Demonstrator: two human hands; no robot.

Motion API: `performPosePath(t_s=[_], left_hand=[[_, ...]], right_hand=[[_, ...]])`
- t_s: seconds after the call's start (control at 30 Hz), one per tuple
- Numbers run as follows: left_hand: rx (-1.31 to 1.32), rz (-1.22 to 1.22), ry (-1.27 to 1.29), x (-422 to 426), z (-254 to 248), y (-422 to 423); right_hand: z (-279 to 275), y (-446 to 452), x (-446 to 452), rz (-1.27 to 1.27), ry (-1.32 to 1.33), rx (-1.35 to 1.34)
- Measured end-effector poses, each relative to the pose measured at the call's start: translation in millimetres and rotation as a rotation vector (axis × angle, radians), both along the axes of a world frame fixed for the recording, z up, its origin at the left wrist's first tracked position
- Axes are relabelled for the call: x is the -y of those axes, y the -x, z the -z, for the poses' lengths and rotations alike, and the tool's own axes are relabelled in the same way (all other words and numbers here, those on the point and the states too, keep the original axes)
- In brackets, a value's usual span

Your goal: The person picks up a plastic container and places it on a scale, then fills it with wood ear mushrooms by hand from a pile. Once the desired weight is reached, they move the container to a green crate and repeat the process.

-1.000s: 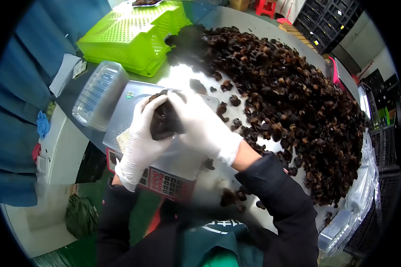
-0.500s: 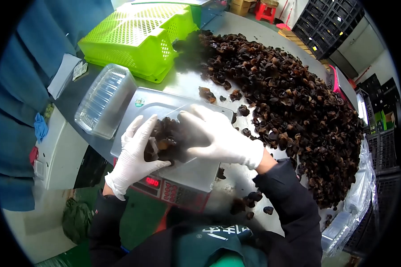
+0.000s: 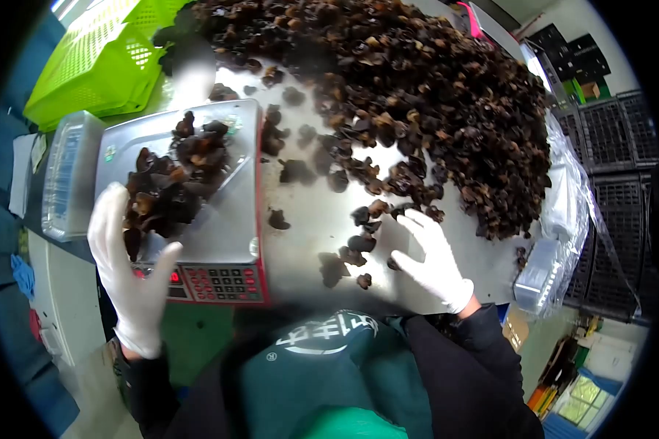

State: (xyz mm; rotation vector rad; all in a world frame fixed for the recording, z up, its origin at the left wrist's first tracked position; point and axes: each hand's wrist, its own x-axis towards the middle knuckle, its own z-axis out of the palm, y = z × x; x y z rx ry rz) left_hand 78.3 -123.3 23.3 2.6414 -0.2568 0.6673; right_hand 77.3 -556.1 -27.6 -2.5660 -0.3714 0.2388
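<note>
Dark brown wood ear mushrooms (image 3: 170, 192) lie on the steel pan of a weighing scale (image 3: 234, 212). A clear edge beside them looks like a plastic tray, mostly hidden. My left hand (image 3: 128, 271), in a white glove, is at the near left side of these mushrooms. Its thumb and fingers are spread around their near corner; whether they touch the tray is unclear. Over the table, my gloved right hand (image 3: 432, 262) is open with fingers apart, beside a few loose wood ear pieces (image 3: 362, 243). Red digits on the scale are partly covered by my left thumb.
A big heap of wood ears (image 3: 417, 95) spreads across the steel table. Nested clear trays (image 3: 72, 175) stand left of the scale, and a lime-green basket (image 3: 99, 69) lies behind. More trays in plastic film (image 3: 556, 241) sit at the right edge, near black crates (image 3: 615, 205).
My right hand has left the mushrooms at the scale and moved right, to the loose pieces. My left hand has opened wider around the pile's near corner. The view has turned right.
</note>
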Motion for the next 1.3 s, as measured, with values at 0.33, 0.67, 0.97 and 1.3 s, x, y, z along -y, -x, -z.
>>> performPosePath(t_s=[0.33,0.67,0.97,1.3], left_hand=[[-0.735,0.412,0.234,196,103,40],[-0.661,0.451,0.352,236,126,-34],[-0.526,0.596,0.524,237,159,-59],[-0.290,0.378,0.610,183,55,-39]], right_hand=[[61,72,-25,0.198,0.004,-0.067],[58,-11,-11,0.145,-0.233,-0.064],[81,-35,-10,0.071,-0.327,-0.067],[5,-61,-67,-0.078,-0.599,-0.074]])
